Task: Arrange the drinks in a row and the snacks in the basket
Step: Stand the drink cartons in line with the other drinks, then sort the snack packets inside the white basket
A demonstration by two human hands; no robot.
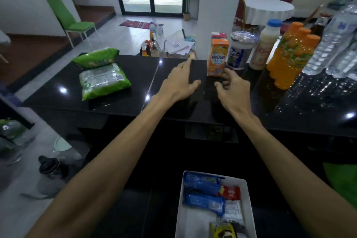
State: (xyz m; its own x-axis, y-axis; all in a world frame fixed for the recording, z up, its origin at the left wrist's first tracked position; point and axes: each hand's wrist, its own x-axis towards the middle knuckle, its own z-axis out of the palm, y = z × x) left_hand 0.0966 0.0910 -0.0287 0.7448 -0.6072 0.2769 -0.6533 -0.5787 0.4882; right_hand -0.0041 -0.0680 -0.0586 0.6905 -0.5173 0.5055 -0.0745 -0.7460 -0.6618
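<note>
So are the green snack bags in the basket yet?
No, both green bags lie on the black counter, far from the white basket.

Counter (135, 75) bare in the middle: wide lane between green bags (104, 81) at left and carton (217, 58) at right. Right of carton, drinks stand packed, touching or nearly: cup (240, 52), milk bottle (264, 44), orange bottles (289, 58), water bottles (332, 40). Front counter strip bare. Basket (180, 208) below, mostly full of packs, bare patch near left.
</note>
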